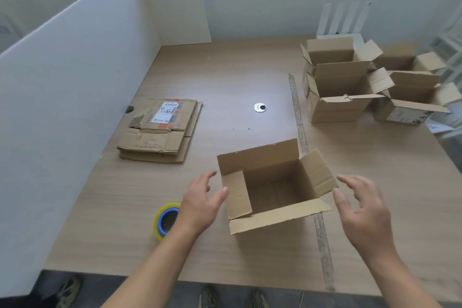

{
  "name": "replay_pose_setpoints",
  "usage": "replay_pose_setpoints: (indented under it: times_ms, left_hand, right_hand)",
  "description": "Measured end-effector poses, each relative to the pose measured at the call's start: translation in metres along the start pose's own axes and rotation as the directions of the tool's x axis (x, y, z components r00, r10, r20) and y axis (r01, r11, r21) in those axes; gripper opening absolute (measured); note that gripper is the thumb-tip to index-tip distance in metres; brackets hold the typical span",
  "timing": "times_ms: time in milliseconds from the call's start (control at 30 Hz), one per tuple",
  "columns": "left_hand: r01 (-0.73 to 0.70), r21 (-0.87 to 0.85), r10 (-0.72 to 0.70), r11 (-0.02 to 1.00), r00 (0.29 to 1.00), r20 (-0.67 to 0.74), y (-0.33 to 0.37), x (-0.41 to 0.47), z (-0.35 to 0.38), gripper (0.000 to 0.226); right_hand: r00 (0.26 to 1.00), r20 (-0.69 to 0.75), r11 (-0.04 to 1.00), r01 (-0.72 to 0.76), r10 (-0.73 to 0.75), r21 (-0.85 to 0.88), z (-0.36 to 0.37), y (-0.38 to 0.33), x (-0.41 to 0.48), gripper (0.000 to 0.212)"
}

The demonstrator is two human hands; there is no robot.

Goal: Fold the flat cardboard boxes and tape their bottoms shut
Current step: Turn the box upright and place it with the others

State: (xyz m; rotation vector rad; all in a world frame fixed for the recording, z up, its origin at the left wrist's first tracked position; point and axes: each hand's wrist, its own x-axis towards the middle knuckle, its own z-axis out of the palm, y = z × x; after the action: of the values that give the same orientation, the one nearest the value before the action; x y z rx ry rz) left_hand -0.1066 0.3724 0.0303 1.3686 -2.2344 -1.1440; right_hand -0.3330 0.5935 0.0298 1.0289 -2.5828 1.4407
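An erected cardboard box point(272, 187) stands upright on the wooden table point(225, 77), top flaps spread open, inside empty. My left hand point(202, 201) hovers just left of it, fingers apart, thumb close to the left flap. My right hand point(362, 205) is open just right of the box, not touching it. A roll of clear tape with a blue core point(166, 220) lies on the table behind my left wrist. A stack of flat cardboard boxes point(160, 130) lies at the left, the top one bearing a white label.
Several folded open boxes point(345, 82) stand grouped at the back right. White partition boards point(75, 77) wall the table's left side and back corner. A round metal grommet point(260, 107) sits mid-table. A strip of tape point(300, 122) runs along the tabletop. Feet show below the near edge.
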Motion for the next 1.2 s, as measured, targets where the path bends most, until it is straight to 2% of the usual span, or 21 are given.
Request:
replay_pose_setpoints:
  times_ms: [33, 100, 200, 267, 333, 400, 467, 533, 600, 667, 767, 833, 867, 967, 1033, 1100, 1200]
  left_hand:
    - [0.014, 0.003, -0.014, 1.0, 1.0, 0.023, 0.009, 0.003, 0.008, 0.058]
    - [0.074, 0.025, -0.075, 0.997, 0.996, 0.054, 0.021, 0.006, 0.026, 0.073]
    - [0.143, 0.129, -0.15, 0.981, 0.987, 0.049, 0.026, 0.007, 0.047, 0.088]
    - [0.173, 0.169, -0.182, 0.97, 0.982, 0.04, 0.026, 0.007, 0.051, 0.088]
    - [0.185, 0.144, -0.194, 0.972, 0.98, 0.047, 0.027, 0.007, 0.047, 0.081]
    - [0.169, 0.003, -0.169, 0.986, 0.984, 0.06, 0.028, 0.005, 0.037, 0.064]
    - [0.148, -0.172, -0.144, 0.974, 0.989, 0.039, 0.024, 0.003, 0.024, 0.04]
    - [0.141, -0.271, -0.156, 0.952, 0.987, -0.033, 0.014, 0.002, 0.014, 0.035]
    - [0.153, -0.301, -0.193, 0.941, 0.975, -0.107, 0.001, 0.0, 0.008, 0.038]
    - [0.137, -0.187, -0.169, 0.973, 0.971, -0.171, -0.015, -0.001, 0.01, 0.041]
    - [0.03, 0.112, -0.006, 0.993, 0.977, -0.211, -0.028, 0.002, 0.016, 0.028]
    - [-0.045, 0.263, 0.09, 0.964, 0.982, -0.165, -0.024, 0.006, 0.019, 0.026]
    - [-0.051, 0.321, 0.095, 0.946, 0.988, -0.123, -0.019, 0.007, 0.02, 0.031]
    - [0.013, 0.471, 0.006, 0.882, 0.999, -0.039, -0.004, 0.012, 0.024, 0.054]
    - [0.007, 0.558, -0.002, 0.83, 1.0, -0.01, 0.004, 0.018, 0.025, 0.058]
    - [0.003, 0.568, -0.025, 0.823, 0.999, 0.03, 0.008, 0.024, 0.025, 0.053]
    - [0.063, 0.404, -0.121, 0.913, 0.986, 0.119, 0.012, 0.035, 0.028, 0.045]
  right_hand:
    - [0.996, 0.011, 0.996, 0.09, -0.09, -0.018, 0.005, -0.009, 0.002, 0.026]
    - [0.962, 0.153, 0.974, 0.228, -0.225, -0.004, 0.021, -0.026, 0.007, 0.033]
    - [0.847, 0.402, 0.918, 0.394, -0.347, -0.036, 0.054, -0.03, 0.002, 0.032]
    - [0.798, 0.533, 0.914, 0.393, -0.282, -0.105, 0.066, -0.027, -0.002, 0.04]
    - [0.726, 0.679, 0.906, 0.354, -0.11, -0.232, 0.065, -0.026, -0.005, 0.065]
    - [0.643, 0.766, 0.869, 0.39, -0.021, -0.304, 0.06, -0.021, -0.011, 0.084]
    - [0.612, 0.791, 0.86, 0.404, -0.001, -0.311, 0.058, -0.022, -0.013, 0.093]
    - [0.614, 0.788, 0.864, 0.374, 0.042, -0.337, 0.06, -0.024, -0.012, 0.095]
    - [0.622, 0.778, 0.874, 0.325, 0.091, -0.362, 0.064, -0.026, -0.01, 0.082]
    - [0.6, 0.792, 0.887, 0.299, 0.112, -0.352, 0.064, -0.031, -0.008, 0.066]
    - [0.569, 0.815, 0.893, 0.301, 0.114, -0.335, 0.064, -0.031, -0.007, 0.067]
    - [0.593, 0.796, 0.896, 0.28, 0.121, -0.345, 0.066, -0.031, -0.007, 0.065]
    - [0.619, 0.776, 0.893, 0.273, 0.121, -0.357, 0.068, -0.031, -0.008, 0.063]
    - [0.679, 0.725, 0.88, 0.268, 0.116, -0.392, 0.075, -0.032, -0.01, 0.06]
    - [0.722, 0.683, 0.875, 0.253, 0.113, -0.413, 0.081, -0.032, -0.012, 0.057]
    - [0.758, 0.641, 0.864, 0.24, 0.118, -0.442, 0.086, -0.033, -0.016, 0.054]
    - [0.808, 0.583, 0.843, 0.256, 0.081, -0.473, 0.094, -0.031, -0.022, 0.05]
